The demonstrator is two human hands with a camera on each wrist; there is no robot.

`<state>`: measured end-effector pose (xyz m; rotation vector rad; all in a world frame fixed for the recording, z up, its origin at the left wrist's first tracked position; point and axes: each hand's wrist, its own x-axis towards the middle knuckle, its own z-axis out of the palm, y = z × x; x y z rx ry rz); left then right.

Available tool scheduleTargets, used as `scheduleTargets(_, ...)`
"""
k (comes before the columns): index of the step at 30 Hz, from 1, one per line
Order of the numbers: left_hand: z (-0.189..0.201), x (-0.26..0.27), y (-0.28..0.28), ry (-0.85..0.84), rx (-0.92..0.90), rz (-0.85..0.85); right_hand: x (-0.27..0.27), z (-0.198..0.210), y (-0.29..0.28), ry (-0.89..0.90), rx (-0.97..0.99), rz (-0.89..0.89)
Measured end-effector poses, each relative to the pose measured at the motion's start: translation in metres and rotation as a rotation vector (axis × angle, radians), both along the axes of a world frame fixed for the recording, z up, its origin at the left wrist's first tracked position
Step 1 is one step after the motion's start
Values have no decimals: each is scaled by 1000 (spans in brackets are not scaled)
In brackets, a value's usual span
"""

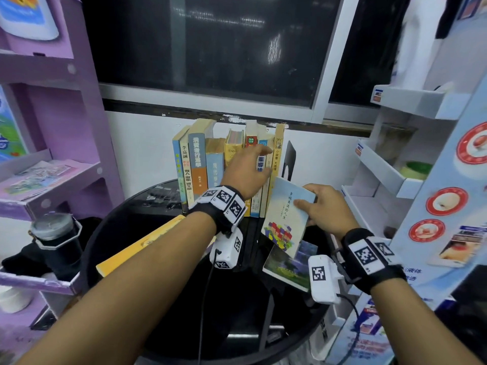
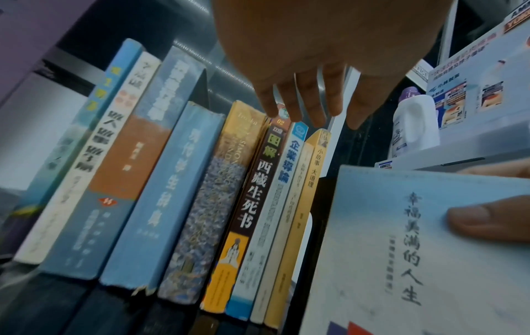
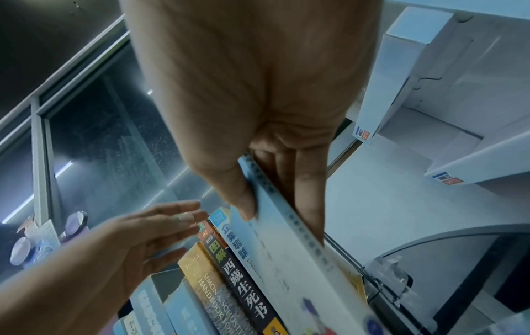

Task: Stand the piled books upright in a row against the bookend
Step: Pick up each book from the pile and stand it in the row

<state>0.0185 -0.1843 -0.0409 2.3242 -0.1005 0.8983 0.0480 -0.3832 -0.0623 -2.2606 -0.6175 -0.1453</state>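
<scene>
Several books [image 1: 210, 167] stand upright in a row on the round black table [image 1: 163, 306], ending at a black bookend [image 1: 289, 156] on the right. My left hand [image 1: 262, 160] reaches to their upper spines [image 2: 275, 163] with its fingers [image 2: 315, 108] straight; whether it touches them is unclear. My right hand [image 1: 320, 206] grips a pale blue book [image 1: 287, 219] by its edge, thumb [image 3: 244, 204] on the cover, tilted in front of the bookend. Two books lie flat: one with a landscape cover [image 1: 286, 270] under the blue one, and a yellow one [image 1: 137, 246] beneath my left forearm.
A purple shelf unit [image 1: 52, 122] stands at the left, with a dark lidded tumbler [image 1: 56, 241] near the table's left rim. A white display rack [image 1: 395, 169] crowds the right side. A dark window [image 1: 210, 48] and white wall lie behind the row.
</scene>
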Motion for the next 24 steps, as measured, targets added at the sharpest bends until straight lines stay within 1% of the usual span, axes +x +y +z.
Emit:
scheduleTargets(3, 13, 14, 1, -82, 69, 65, 9, 0, -1, -86, -5, -91)
scheduleTargets(7, 19, 34, 4, -112, 211, 135, 21, -3, 3, -101, -39, -176)
scheduleTargets(10, 19, 50, 8, -72, 280, 153, 27, -5, 9, -92, -54, -206)
scheduleTargets(13, 18, 62, 11, 33, 340, 151, 31, -6, 17, -99, -118, -236)
scheduleTargets(15, 19, 69, 13, 76, 372, 139, 38, -8, 24, -114, -100, -249)
scheduleTargets(21, 27, 84, 18, 72, 508, 156, 58, -15, 45, -110, -69, -255)
scheduleTargets(24, 31, 89, 20, 57, 506, 140, 62, -17, 51, -116, -53, -255)
